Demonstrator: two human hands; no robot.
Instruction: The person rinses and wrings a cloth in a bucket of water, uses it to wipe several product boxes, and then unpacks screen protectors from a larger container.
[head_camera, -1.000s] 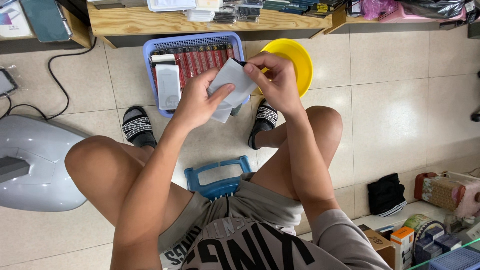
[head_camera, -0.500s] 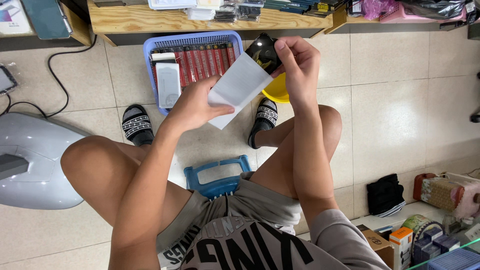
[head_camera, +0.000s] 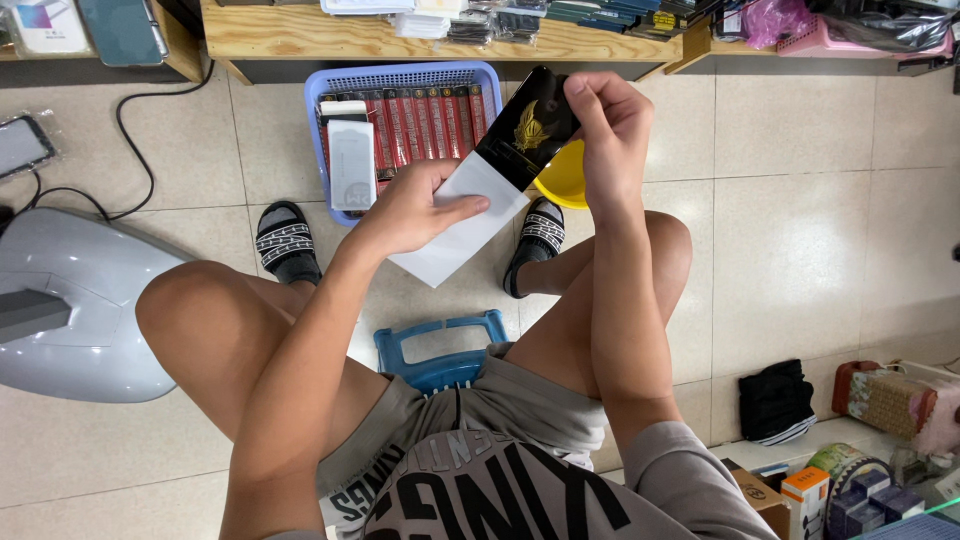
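Note:
My left hand (head_camera: 408, 208) grips a flat white sleeve (head_camera: 455, 232) held over the floor between my knees. My right hand (head_camera: 608, 128) pinches the top of a black card pack with a gold emblem (head_camera: 527, 130) that is drawn most of the way out of the sleeve's upper end. Its lower end is still inside the sleeve. Just behind both hands stands a blue plastic basket (head_camera: 322, 108) with a row of red flat packs (head_camera: 424, 120) and white packs (head_camera: 351, 164). A yellow bowl (head_camera: 566, 180) shows partly under my right hand.
I sit on a blue stool (head_camera: 436, 350), feet in black sandals (head_camera: 285, 242). A wooden shelf (head_camera: 300, 35) with stacked packs runs along the top. A grey appliance (head_camera: 70, 300) with a black cable lies left. Boxes and a black pouch (head_camera: 775, 400) sit at right.
My right hand has risen and pulled the black pack out of the white sleeve, from hidden inside to mostly exposed. My left hand kept hold of the sleeve.

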